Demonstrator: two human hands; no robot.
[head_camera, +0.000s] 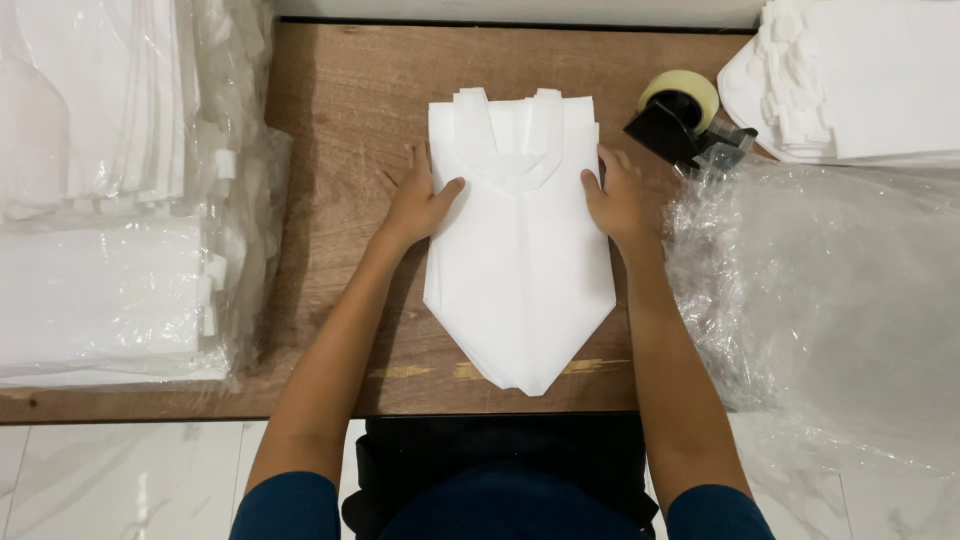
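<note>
Folded white bags (520, 270), stacked on the counter (340, 110), are pressed between flat left hand (418, 200) and right hand (612, 198), beside clear plastic-wrapped bundles (110, 190).

Wood table (340, 110); bags (520, 270); tape dispenser (685, 120)

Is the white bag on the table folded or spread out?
Folded: the white bag tapers to a point, handles tucked flat on top.

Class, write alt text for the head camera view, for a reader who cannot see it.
Two bare hands, left hand and right hand, press flat on the side edges of a stack of folded white fabric pieces on a wooden table. A black tape dispenser sits to the right, with plastic-wrapped white bundles on the left.
</note>
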